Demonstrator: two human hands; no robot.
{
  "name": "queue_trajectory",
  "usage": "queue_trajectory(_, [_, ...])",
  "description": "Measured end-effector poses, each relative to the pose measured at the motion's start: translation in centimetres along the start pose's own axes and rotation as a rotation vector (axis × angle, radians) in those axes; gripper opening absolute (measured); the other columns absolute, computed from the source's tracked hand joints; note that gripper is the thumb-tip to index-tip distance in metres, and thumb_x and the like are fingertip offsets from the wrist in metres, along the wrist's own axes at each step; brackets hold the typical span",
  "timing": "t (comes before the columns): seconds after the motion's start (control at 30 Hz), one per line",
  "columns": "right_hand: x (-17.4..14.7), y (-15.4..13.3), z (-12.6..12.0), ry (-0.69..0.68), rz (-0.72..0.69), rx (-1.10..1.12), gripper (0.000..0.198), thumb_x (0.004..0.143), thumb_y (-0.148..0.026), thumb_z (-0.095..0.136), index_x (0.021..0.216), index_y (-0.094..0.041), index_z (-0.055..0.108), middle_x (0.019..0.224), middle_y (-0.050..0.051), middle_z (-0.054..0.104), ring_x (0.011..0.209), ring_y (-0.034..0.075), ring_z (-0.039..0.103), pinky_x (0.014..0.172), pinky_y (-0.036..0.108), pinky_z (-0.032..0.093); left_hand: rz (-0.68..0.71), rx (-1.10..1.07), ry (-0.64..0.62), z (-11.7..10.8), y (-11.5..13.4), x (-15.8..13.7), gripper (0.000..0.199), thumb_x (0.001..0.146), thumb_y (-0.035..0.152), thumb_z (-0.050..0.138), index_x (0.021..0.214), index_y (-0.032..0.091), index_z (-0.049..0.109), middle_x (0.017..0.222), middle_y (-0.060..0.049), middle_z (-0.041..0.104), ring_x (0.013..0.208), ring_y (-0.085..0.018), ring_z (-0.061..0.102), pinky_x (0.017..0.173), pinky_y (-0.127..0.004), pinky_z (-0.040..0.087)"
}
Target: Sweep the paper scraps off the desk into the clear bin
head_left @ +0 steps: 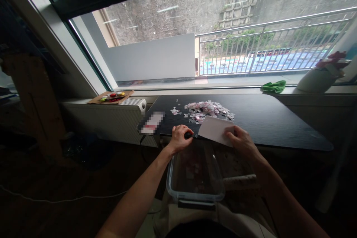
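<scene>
My left hand (pixel 180 137) is at the near edge of the dark table, fingers curled around a black part at the far rim of a clear plastic box (pixel 169 182). The box rests on my lap, below the table edge, with a black clip (pixel 196 205) on its near side. Small pale bits seem to lie inside, but it is dark there. In my right hand (pixel 241 139) is a flat white scraper (pixel 213 128), gripped at its right end and tilted over the table edge. Just behind it spreads a heap of small pink and white paper pieces (pixel 209 109).
Left on the black table (pixel 264 119) lies a blurred-out item (pixel 153 122). Beyond are a radiator (pixel 111 115), cardboard (pixel 96 98) with small colourful things, a green cloth (pixel 273 87) and a pale container (pixel 318 79) on the sill. A white cable (pixel 83 197) crosses the floor.
</scene>
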State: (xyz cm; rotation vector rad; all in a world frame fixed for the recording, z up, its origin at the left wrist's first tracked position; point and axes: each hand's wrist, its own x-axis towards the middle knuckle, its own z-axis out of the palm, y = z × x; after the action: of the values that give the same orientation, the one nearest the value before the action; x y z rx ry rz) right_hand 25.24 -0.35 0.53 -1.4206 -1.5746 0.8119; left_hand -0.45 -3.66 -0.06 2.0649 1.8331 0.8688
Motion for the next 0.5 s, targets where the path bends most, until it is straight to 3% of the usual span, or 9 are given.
queue_trajectory(0.3, [-0.8,-0.2,1.8,-0.008,0.003,0.071,0.025,0.069,-0.040,0.056,0.079,-0.020,0.068,0.073,0.002,0.068,0.071,0.020,0.061,0.065,0.031,0.046,0.002,0.019,-0.008,0.0,0.0,-0.1,0.016,0.072,0.018,0.068,0.086,0.024,0.068,0.104,-0.002,0.067,0.111,-0.024,0.057,0.114,-0.052,0.024])
queue_trajectory(0.4, [-0.9,0.0,1.5,0.015,-0.002,0.094,0.025,0.069,-0.041,0.057,0.080,-0.020,0.068,0.073,0.002,0.068,0.071,0.020,0.061,0.065,0.031,0.046,0.005,0.019,-0.013,-0.1,0.0,-0.1,0.017,0.071,0.019,0.069,0.087,0.024,0.069,0.104,-0.002,0.068,0.110,-0.024,0.058,0.114,-0.053,0.025])
queue_trajectory(0.5, [-0.3,0.2,0.4,0.061,-0.006,0.109,0.023,0.068,-0.039,0.061,0.080,-0.020,0.067,0.070,0.001,0.067,0.068,0.019,0.060,0.062,0.030,0.046,0.021,0.020,-0.015,-0.5,-0.2,0.3,0.016,0.072,0.019,0.068,0.087,0.024,0.070,0.101,-0.002,0.070,0.105,-0.022,0.061,0.110,-0.047,0.034])
